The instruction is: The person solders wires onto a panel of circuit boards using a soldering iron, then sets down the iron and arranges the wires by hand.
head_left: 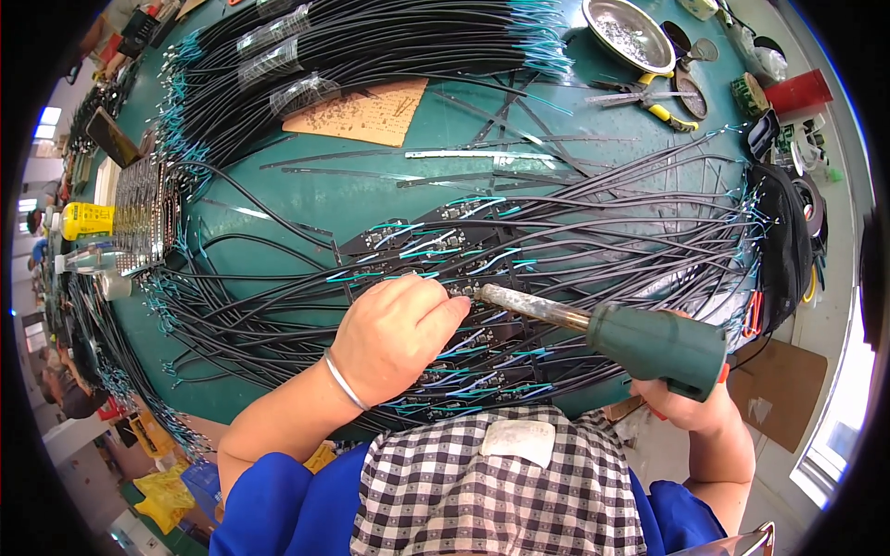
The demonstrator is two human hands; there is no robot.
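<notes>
My right hand (684, 404) is wrapped round the handle of a dark green hot-air gun (654, 341) with a long, scorched metal nozzle. The nozzle points left, its tip close to my left fingers and over a group of small black circuit boards (445, 243). On those boards my left hand (394, 332) rests with its fingers curled in a pinch; whatever lies between the fingertips is hidden. Black cables (640, 232) fan out from the boards to both sides, their stripped ends teal and white. Short teal and pale blue wires lie across the boards.
Taped cable bundles (371, 46) fill the far left beside brown cardboard (362, 113). At far right stand a metal bowl (630, 35), scissors and yellow-handled pliers (672, 116). A yellow bottle (85, 221) and a stack of panels (146, 218) border the left; a black pouch (783, 246) the right.
</notes>
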